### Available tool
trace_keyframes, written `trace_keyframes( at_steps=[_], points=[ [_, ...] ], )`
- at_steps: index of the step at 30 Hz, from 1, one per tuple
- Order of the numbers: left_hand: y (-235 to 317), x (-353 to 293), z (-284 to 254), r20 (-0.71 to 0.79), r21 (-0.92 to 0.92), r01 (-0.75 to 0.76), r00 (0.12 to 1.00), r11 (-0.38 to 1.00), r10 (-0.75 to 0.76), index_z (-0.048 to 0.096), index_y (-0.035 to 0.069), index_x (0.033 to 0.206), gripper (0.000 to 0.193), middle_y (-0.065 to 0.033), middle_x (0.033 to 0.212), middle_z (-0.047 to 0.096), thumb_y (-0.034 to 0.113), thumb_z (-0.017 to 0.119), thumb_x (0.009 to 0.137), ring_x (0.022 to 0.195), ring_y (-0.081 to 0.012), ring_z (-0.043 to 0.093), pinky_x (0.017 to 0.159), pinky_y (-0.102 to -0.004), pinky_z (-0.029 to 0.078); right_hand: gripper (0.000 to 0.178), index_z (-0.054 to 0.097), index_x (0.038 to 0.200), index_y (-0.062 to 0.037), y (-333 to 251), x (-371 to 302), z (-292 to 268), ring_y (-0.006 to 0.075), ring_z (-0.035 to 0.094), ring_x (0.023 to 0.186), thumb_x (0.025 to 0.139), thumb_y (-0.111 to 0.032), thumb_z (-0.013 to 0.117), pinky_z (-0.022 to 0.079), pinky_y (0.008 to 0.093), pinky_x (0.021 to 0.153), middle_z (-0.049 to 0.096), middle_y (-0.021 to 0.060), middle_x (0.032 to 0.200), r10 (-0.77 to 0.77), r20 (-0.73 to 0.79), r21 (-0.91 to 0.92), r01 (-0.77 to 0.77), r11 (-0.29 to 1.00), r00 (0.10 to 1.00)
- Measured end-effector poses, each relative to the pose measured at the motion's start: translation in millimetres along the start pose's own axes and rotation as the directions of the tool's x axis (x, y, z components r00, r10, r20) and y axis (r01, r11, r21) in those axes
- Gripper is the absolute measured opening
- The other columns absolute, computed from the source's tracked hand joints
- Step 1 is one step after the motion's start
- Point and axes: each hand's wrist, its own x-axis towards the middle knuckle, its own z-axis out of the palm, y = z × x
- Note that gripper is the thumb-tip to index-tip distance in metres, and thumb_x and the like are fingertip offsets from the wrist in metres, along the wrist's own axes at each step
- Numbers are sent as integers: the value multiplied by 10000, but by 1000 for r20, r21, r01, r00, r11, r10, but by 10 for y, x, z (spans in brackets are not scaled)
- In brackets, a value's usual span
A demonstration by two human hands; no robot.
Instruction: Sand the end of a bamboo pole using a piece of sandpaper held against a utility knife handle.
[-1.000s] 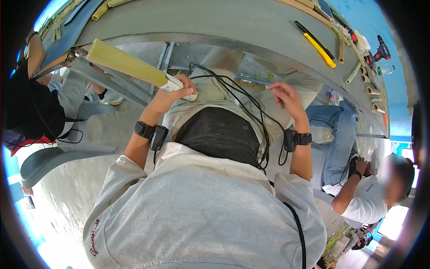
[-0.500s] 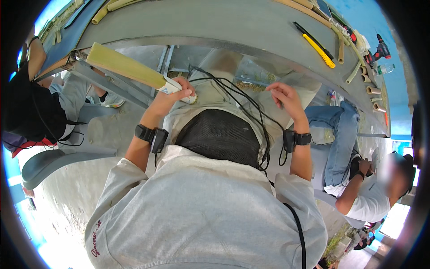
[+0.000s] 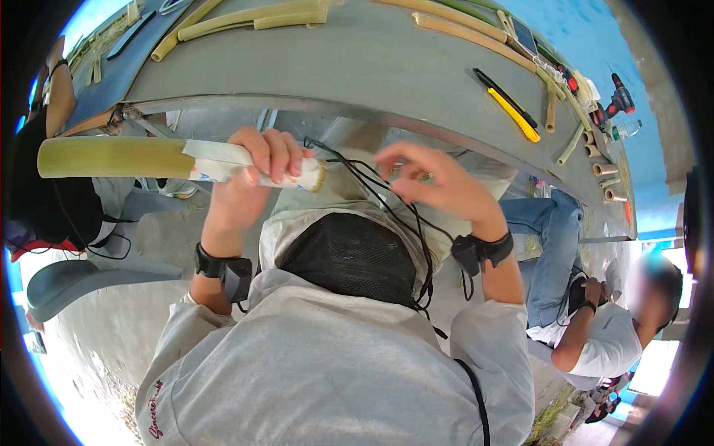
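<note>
Bamboo (image 3: 141, 157), slanted half a second ago, now level on the near side of the table (image 3: 357, 70), left hand (image 3: 262, 152) clamped round its white wrap (image 3: 216, 161); right hand (image 3: 442, 182), empty, fingers parted, has come nearer, wrapped end apparently within reach.

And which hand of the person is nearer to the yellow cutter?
Right. The right hand is below and left of the cutter in the picture, not touching it; the left hand is farther left, holding the bamboo.
</note>
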Motion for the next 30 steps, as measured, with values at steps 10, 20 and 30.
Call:
trace_keyframes(
  at_steps=[10,20,30],
  points=[
    [-154,19,230,1,16,6,1000,1000,-6,508,135,868,306,-24,781,536,293,759,940,850,-223,570,952,-461,491,452,623,1044,-65,-372,386,455,338,658,669,910,-474,761,487,424,617,650,110,694,-181,33,-416,178,891,983],
    [660,90,-250,-285,-368,-264,945,891,162,433,161,851,306,35,746,351,301,590,1073,742,-123,380,806,-347,387,401,622,1040,-70,-152,155,151,329,656,655,938,-440,737,472,410,597,641,109,693,-136,-40,-421,107,901,990],
    [454,44,-239,-375,-167,-225,915,960,149,465,154,839,251,23,727,378,231,609,1030,727,-139,426,851,-364,423,400,616,1102,-58,-51,320,440,315,633,677,934,-394,753,477,402,628,645,137,776,-157,-107,-325,115,939,982]
  ],
)
